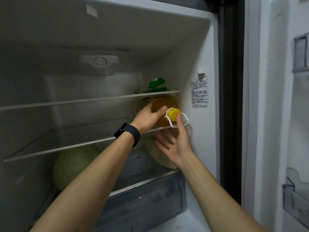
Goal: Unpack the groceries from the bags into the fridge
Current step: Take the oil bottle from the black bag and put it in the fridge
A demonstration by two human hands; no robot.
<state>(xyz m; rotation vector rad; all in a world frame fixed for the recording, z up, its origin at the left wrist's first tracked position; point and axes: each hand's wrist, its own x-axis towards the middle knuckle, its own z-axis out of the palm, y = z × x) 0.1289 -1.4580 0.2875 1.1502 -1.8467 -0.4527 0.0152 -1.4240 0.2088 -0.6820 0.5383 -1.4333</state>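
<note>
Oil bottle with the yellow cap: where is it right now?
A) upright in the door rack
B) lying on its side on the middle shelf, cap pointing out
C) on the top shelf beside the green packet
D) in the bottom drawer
B: the oil bottle lies on its side on the middle shelf, its yellow cap facing out, with the left hand gripping its body and the right hand open below the cap.

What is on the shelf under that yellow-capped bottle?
Below the bottle and its glass shelf sit a round green melon or cabbage on the left and a pale rounded item on the right. The forearms cover what lies between them.
</note>
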